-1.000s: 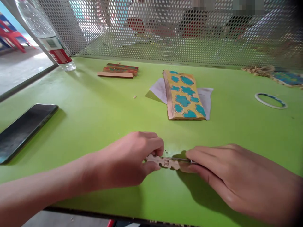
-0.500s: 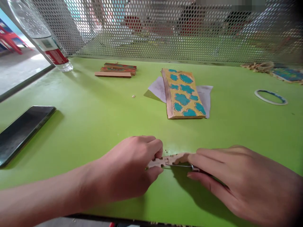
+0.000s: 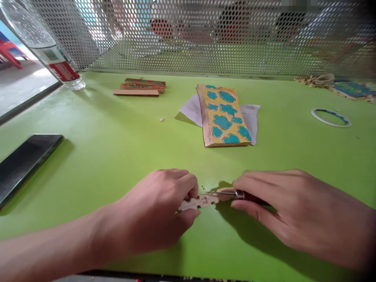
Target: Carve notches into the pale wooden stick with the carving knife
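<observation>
Because the notched wood strip is slim and has little to hold on to, your left hand pins it just above the table or against it (which of the two, I cannot tell). You have it clamped by its left end, thumb along the near edge and bent fingers over the far one, which leaves the small square mark and the notches beyond it uncovered.

Your right hand is closed around the dark handle of a slim pointed tool, fingers over the top and thumb low on the near side. That low hold probably lets you lay the thin metal point nearly flat along the strip's far edge, aimed toward your other hand. Whether your right fingertips also touch the strip's right end, I cannot make out.

Further out, a painted board lies over a sheet of paper, perhaps to keep paint off the tabletop. Beyond your left hand, a few wooden sticks lie together, with a phone and a water bottle off to the left; a tape ring and some cord sit far right, well clear of your elbows.
</observation>
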Demonstrator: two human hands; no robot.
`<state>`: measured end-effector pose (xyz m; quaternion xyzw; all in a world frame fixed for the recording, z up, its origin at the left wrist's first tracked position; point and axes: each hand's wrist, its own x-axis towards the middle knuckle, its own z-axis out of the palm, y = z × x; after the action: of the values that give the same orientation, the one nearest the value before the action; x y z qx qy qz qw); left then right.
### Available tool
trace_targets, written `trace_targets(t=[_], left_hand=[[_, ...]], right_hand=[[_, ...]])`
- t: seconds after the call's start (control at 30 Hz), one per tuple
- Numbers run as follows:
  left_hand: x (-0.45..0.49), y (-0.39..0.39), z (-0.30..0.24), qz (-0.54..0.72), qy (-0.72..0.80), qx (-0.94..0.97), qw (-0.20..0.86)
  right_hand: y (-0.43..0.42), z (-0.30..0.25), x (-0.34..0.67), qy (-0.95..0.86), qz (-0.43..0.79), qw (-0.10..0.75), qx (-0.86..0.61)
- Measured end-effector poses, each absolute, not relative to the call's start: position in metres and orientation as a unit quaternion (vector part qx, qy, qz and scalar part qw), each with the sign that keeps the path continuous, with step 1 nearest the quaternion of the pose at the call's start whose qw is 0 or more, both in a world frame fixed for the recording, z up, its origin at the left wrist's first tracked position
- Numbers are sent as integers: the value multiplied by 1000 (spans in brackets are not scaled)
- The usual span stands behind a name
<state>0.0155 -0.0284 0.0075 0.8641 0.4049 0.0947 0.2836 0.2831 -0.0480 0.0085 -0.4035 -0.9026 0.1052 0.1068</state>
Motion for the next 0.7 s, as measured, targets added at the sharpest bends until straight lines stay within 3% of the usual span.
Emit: trace_targets(t=[0.17,0.4,0.7], left_hand=[[15,-13,18,17,438,817,375],[11,1,20,25,387,757,526],[11,6,14,33,368,771,519]], right_hand=[[-44,13,284,-894,174,63,-408],[-49,15,279,-902,150,54,-402],[-49,32,273,-900,122,12,-419]])
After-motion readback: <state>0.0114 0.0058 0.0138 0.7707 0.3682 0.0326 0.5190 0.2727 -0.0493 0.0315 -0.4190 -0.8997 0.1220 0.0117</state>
